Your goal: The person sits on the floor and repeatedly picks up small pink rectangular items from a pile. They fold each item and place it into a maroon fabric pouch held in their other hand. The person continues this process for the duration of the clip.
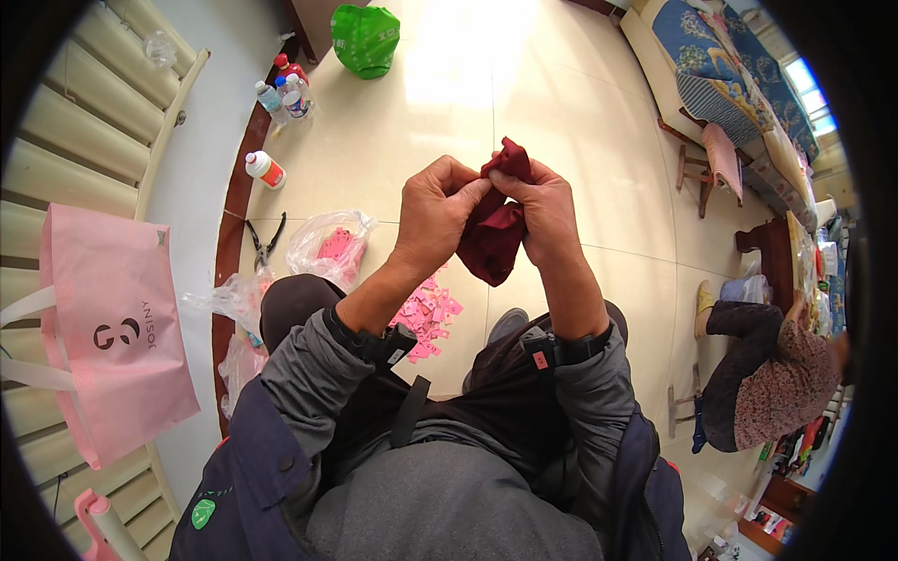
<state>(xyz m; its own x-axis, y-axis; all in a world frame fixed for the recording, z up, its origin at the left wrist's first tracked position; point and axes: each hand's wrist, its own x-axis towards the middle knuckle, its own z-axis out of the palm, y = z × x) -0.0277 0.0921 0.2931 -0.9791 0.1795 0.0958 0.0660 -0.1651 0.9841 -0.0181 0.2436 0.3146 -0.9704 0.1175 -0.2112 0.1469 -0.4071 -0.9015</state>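
Observation:
Both hands hold a piece of dark red cloth in front of me, above the tiled floor. My left hand pinches its upper edge between thumb and fingers. Close beside it, my right hand is closed on the same cloth, thumb laid across the front. One end of the cloth sticks up between the hands and the wider part hangs below them. Whether a smaller item sits between the fingertips cannot be seen. On the floor under my left forearm lies a heap of small pink tags.
To the left are a clear plastic bag with pink pieces, black-handled pliers, a white bottle and several other bottles. A pink bag stands by the radiator. Ahead is a green bag. Another person bends at the right.

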